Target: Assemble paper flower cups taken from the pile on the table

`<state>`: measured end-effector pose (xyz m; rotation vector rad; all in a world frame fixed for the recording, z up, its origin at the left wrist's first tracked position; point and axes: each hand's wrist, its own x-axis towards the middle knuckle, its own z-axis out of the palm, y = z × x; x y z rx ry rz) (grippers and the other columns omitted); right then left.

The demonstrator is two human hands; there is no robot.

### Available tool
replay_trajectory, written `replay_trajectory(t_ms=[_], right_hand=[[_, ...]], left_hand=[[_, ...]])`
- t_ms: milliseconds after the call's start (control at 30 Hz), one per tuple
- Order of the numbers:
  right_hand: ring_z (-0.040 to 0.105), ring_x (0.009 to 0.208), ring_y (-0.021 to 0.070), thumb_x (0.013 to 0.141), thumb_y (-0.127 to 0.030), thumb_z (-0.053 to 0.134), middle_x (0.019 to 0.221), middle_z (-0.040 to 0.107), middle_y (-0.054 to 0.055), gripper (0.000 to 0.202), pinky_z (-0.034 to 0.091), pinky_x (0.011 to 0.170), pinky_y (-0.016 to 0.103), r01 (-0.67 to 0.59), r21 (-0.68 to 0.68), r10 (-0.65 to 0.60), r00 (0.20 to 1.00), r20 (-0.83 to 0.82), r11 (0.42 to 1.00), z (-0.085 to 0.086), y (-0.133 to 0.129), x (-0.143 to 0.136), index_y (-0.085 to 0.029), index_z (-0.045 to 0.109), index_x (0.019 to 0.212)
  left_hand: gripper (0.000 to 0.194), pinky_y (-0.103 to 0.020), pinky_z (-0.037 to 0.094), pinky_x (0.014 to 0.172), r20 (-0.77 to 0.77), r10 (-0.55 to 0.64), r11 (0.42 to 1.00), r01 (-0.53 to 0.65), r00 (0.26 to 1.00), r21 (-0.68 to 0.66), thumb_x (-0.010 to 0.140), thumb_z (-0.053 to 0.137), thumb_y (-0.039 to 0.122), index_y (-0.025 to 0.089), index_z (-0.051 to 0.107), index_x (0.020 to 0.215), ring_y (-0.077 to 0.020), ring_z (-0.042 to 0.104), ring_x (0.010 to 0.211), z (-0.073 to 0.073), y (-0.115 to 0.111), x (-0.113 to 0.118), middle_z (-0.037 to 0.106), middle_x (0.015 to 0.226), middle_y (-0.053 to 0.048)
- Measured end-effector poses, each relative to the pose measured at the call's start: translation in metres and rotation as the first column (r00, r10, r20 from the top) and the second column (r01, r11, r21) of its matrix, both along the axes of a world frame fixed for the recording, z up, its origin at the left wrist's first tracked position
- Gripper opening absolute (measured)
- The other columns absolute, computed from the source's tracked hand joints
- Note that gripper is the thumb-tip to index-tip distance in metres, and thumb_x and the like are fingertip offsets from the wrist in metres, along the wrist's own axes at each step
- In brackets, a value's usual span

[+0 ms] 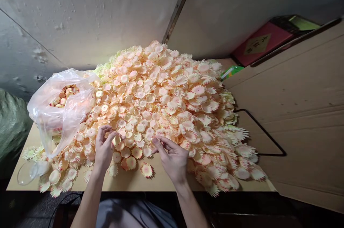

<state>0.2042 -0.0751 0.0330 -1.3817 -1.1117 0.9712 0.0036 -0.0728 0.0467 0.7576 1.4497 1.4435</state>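
A large heap of pale, pink-edged flower-shaped pieces (161, 91) covers most of the wooden table (126, 183). My left hand (105, 142) is at the heap's front, its thumb and fingers pinched on a small cream flower piece (116, 139). To its right, my right hand (172, 154) hovers over the front of the heap with thumb and index finger brought together; whatever lies between them is too small to make out. Between the hands, a single flower piece with a red rim (146, 170) lies apart near the table's front edge.
An open plastic bag (51, 113) with small pieces inside stands at the left. A clear round container (27, 172) is at the front left corner. Cardboard (303, 120) and a black metal bracket (271, 154) border the right side, with a red box (258, 43) behind.
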Motion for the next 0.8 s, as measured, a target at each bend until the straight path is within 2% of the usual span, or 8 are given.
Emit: replay_trajectory(t_ms=[100,167,267,367,533,633,700,800], right_hand=[[0.066,0.048,0.0182,0.084,-0.039,0.070,0.062,0.071,0.005,0.027,0.057,0.050,0.028,-0.064,0.021,0.064,0.998,0.013,0.998,-0.003,0.001,-0.006,-0.014,0.075,0.092],[0.065,0.046,0.0175,0.088,-0.040,0.066,0.056,0.068,0.002,0.028,0.055,0.048,0.026,-0.108,0.029,0.107,0.994,0.037,0.994,-0.004,0.002,-0.011,-0.014,0.074,0.094],[0.063,0.046,0.0147,0.092,-0.039,0.060,0.067,0.071,0.004,0.026,0.051,0.045,0.023,-0.155,0.054,0.149,0.983,0.103,0.986,-0.002,0.003,-0.019,-0.016,0.072,0.093],[0.066,0.053,0.0149,0.095,-0.034,0.054,0.080,0.075,0.006,0.024,0.053,0.050,0.023,-0.212,0.097,0.185,0.956,0.227,0.972,0.002,0.004,-0.025,-0.016,0.070,0.096],[0.071,0.064,0.0170,0.098,-0.025,0.045,0.079,0.075,0.005,0.022,0.055,0.057,0.023,-0.309,0.157,0.230,0.893,0.388,0.938,0.010,0.005,-0.026,-0.018,0.066,0.096],[0.072,0.064,0.0163,0.100,-0.024,0.041,0.081,0.076,0.004,0.023,0.057,0.060,0.022,-0.340,0.178,0.248,0.882,0.400,0.923,0.010,0.004,-0.025,-0.020,0.064,0.098],[0.074,0.068,0.0172,0.100,-0.023,0.041,0.084,0.076,0.005,0.024,0.058,0.062,0.023,-0.333,0.203,0.221,0.874,0.433,0.921,0.007,0.003,-0.025,-0.020,0.064,0.100],[0.075,0.074,0.0197,0.099,-0.020,0.044,0.089,0.077,0.009,0.024,0.060,0.067,0.026,-0.290,0.302,0.101,0.852,0.514,0.908,-0.002,0.002,-0.026,-0.018,0.068,0.104]], left_hand=[[0.015,-0.017,0.039,0.046,0.159,-0.075,0.997,0.074,0.984,0.011,0.072,0.059,0.023,0.018,0.055,0.086,-0.0095,0.057,0.066,0.000,0.005,0.001,0.058,0.088,-0.001],[0.009,-0.020,0.039,0.046,0.169,-0.176,0.984,0.177,0.970,0.009,0.075,0.055,0.024,0.017,0.058,0.079,-0.0097,0.051,0.059,0.002,0.005,0.004,0.056,0.075,-0.001],[0.019,-0.021,0.039,0.050,-0.040,-0.350,0.936,0.348,0.936,-0.043,0.082,0.060,0.034,0.016,0.064,0.086,-0.0102,0.050,0.060,0.007,0.003,0.013,0.059,0.074,-0.001],[0.029,-0.022,0.043,0.062,-0.275,-0.446,0.890,0.456,0.852,-0.033,0.073,0.076,0.036,0.017,0.065,0.092,-0.0107,0.053,0.068,0.010,0.001,0.026,0.063,0.079,-0.001],[0.040,-0.020,0.039,0.056,-0.256,-0.425,0.905,0.417,0.868,-0.087,0.064,0.084,0.041,0.017,0.060,0.087,-0.0104,0.051,0.063,0.006,0.003,0.035,0.059,0.068,0.002],[0.039,-0.022,0.045,0.062,-0.203,-0.467,0.884,0.458,0.861,-0.093,0.069,0.081,0.041,0.017,0.063,0.094,-0.0120,0.055,0.068,0.003,0.005,0.032,0.061,0.074,0.000],[0.034,-0.024,0.047,0.068,-0.210,-0.495,0.869,0.485,0.843,-0.097,0.073,0.078,0.040,0.016,0.066,0.093,-0.0128,0.056,0.071,0.002,0.006,0.030,0.062,0.077,-0.002],[0.031,-0.023,0.045,0.066,-0.271,-0.509,0.861,0.486,0.817,-0.150,0.077,0.073,0.040,0.015,0.071,0.096,-0.0128,0.055,0.070,0.004,0.004,0.031,0.063,0.076,-0.003]])
